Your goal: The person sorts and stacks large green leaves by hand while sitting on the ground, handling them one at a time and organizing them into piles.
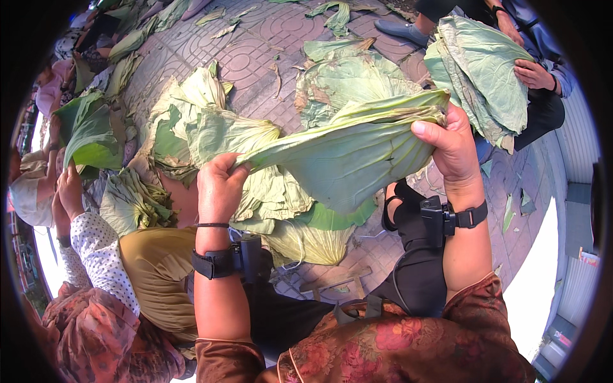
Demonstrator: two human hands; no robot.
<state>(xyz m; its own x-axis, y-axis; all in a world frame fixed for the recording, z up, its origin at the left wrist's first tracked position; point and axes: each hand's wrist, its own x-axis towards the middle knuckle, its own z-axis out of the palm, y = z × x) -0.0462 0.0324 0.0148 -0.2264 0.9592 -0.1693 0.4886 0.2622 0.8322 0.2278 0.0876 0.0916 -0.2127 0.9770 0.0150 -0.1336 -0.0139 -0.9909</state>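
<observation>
A large pale green leaf, folded along its length, stretches between my two hands above my lap. My left hand grips its narrow left end. My right hand grips its broad right end, thumb on top. Both wrists carry black straps with small black devices. Beneath the leaf lie more big green leaves in a loose heap on the patterned paving.
A person at the upper right holds a thick stack of leaves in both hands. At the left another person in a dotted sleeve handles a dark green leaf. Scattered leaves cover the far paving. A small wooden stool stands below.
</observation>
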